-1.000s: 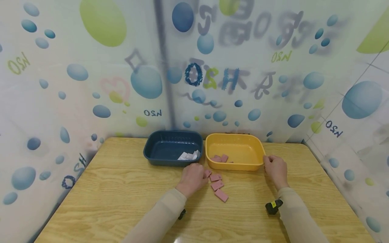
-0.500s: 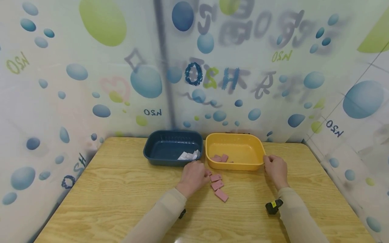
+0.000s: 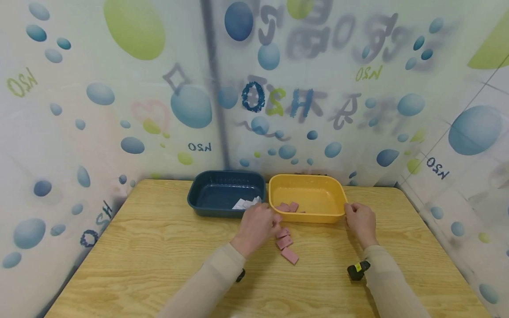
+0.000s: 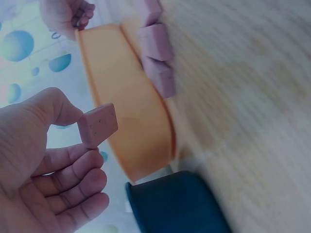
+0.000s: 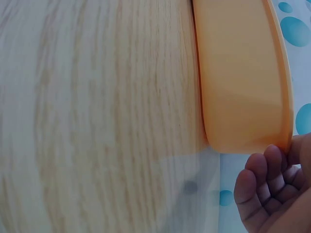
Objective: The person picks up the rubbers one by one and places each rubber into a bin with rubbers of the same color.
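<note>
My left hand (image 3: 256, 229) pinches a small pink rectangular block (image 4: 98, 125) between thumb and index finger, the other fingers loosely curled. It is raised in front of the gap between the yellow bin (image 3: 318, 218) and the dark blue bin (image 3: 214, 211). On the table just right of this hand, several more pink blocks (image 3: 284, 242) lie in a short row. My right hand (image 3: 361, 223) grips the yellow bin's near right corner, thumb and fingertips at the rim in the right wrist view. Inside the yellow bin are several pink blocks (image 3: 293, 206).
White pieces (image 3: 247, 204) lie in the near right corner of the blue bin. Both bins stand side by side at the back of the wooden table (image 3: 159, 247), before a patterned curtain (image 3: 318, 145). A black wrist device (image 3: 358, 270) hangs under the right sleeve.
My left hand has lifted a pink block from the far end of the row and moved slightly up and right, toward the yellow bin. My right hand stays at the bin's corner.
</note>
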`<action>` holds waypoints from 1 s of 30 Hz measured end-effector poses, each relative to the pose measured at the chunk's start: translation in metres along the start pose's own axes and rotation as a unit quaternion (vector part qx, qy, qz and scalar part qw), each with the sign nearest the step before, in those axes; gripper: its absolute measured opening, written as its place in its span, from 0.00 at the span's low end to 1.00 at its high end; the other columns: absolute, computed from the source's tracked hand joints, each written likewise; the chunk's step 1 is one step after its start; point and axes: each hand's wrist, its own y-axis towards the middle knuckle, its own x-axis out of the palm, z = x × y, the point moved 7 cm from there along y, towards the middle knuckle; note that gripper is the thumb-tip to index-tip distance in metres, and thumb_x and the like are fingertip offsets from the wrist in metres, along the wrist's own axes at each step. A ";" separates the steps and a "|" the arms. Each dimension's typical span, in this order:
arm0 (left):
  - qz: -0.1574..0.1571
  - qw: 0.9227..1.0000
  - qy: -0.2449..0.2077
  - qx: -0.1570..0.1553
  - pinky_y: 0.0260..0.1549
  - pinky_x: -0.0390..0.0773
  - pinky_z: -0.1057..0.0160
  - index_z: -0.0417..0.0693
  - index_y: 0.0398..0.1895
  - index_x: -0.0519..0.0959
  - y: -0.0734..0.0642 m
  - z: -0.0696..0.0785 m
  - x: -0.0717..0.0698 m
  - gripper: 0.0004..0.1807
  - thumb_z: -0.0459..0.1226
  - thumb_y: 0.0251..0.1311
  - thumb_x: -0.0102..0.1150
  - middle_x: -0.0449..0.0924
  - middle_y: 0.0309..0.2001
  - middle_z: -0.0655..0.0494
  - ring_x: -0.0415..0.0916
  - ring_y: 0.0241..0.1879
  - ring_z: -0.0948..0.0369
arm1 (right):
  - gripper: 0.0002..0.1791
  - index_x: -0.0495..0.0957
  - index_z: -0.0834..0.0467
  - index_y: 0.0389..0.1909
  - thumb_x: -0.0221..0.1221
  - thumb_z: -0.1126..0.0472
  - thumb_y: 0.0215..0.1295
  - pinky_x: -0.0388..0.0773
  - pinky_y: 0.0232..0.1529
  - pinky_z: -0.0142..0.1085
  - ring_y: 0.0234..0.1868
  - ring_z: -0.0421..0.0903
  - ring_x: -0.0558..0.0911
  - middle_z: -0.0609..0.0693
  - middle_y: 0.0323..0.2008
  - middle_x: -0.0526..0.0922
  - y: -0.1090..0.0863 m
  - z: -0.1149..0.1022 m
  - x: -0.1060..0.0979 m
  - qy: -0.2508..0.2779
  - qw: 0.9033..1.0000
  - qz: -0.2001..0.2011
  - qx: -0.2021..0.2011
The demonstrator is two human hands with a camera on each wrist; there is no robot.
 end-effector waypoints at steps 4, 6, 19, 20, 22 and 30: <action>0.007 1.000 0.008 0.005 0.23 0.67 0.69 0.58 0.09 0.74 0.004 0.004 -0.009 0.18 0.37 0.50 0.72 0.65 0.17 0.62 0.65 0.21 0.64 | 0.22 0.78 0.63 0.26 0.49 0.54 0.77 0.69 0.28 0.36 0.26 0.48 0.74 0.50 0.19 0.78 0.000 -0.001 0.000 0.001 1.000 -0.002 0.001; 0.011 1.000 0.019 0.008 0.24 0.68 0.68 0.56 0.10 0.74 0.005 0.006 -0.013 0.18 0.38 0.52 0.71 0.66 0.17 0.61 0.66 0.22 0.64 | 0.22 0.78 0.63 0.26 0.49 0.54 0.77 0.69 0.27 0.36 0.26 0.48 0.74 0.50 0.20 0.78 0.000 -0.001 0.000 0.000 1.000 -0.004 0.001; 0.057 0.997 0.049 0.031 0.19 0.63 0.67 0.50 0.09 0.68 0.020 0.012 -0.025 0.21 0.36 0.55 0.66 0.62 0.15 0.58 0.64 0.18 0.60 | 0.22 0.78 0.64 0.28 0.49 0.53 0.78 0.69 0.27 0.36 0.27 0.49 0.73 0.51 0.21 0.76 -0.001 0.000 0.001 0.008 1.000 -0.016 0.017; 0.055 0.997 0.052 0.030 0.19 0.63 0.67 0.50 0.09 0.69 0.021 0.011 -0.025 0.21 0.36 0.55 0.66 0.62 0.15 0.58 0.65 0.18 0.60 | 0.22 0.78 0.64 0.28 0.49 0.53 0.78 0.69 0.26 0.36 0.27 0.49 0.73 0.51 0.21 0.76 -0.002 0.000 0.001 0.008 1.000 -0.017 0.017; 0.048 0.997 0.054 0.026 0.19 0.64 0.67 0.49 0.10 0.71 0.023 0.010 -0.024 0.20 0.36 0.55 0.66 0.63 0.15 0.58 0.66 0.19 0.60 | 0.22 0.78 0.65 0.29 0.49 0.53 0.79 0.69 0.26 0.36 0.26 0.48 0.73 0.51 0.21 0.76 -0.002 0.000 0.001 0.010 1.000 -0.018 0.018; 0.013 0.999 0.041 0.013 0.24 0.73 0.65 0.52 0.13 0.77 0.030 0.007 -0.019 0.15 0.35 0.55 0.69 0.69 0.17 0.58 0.71 0.23 0.59 | 0.22 0.80 0.66 0.34 0.48 0.53 0.79 0.70 0.26 0.35 0.25 0.48 0.74 0.51 0.22 0.77 -0.002 0.001 0.002 0.016 0.999 -0.024 0.025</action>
